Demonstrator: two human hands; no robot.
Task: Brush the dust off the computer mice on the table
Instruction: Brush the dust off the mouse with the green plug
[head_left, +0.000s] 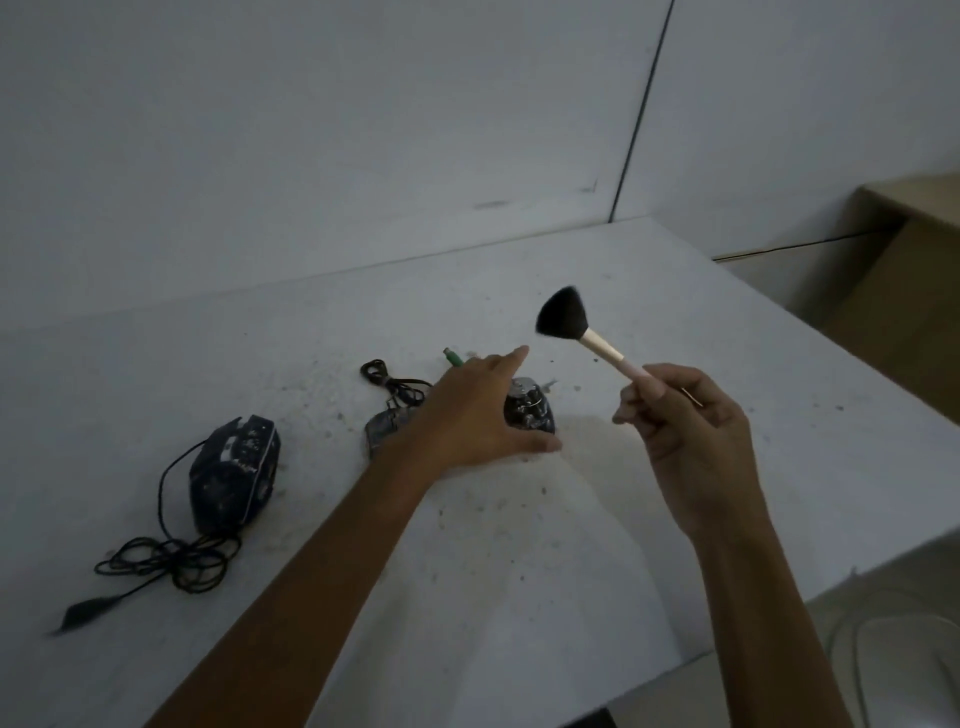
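Three dusty dark computer mice lie on the white table (649, 322). One wired mouse (235, 470) sits at the left with its coiled cable (166, 564). My left hand (475, 415) hovers with fingers spread over the two middle mice: one (384, 428) shows left of my wrist, the other (530, 408) shows between thumb and fingers. Whether the hand touches them I cannot tell. My right hand (685, 426) holds a brush (563, 319) with black bristles and a pink handle, raised above the table to the right of the mice.
Dust specks and crumbs are scattered over the table top. A cable with a green plug (453, 357) lies behind the middle mice. The table's right edge runs diagonally; beyond it are a brown cabinet (904, 291) and the floor. A white wall stands behind.
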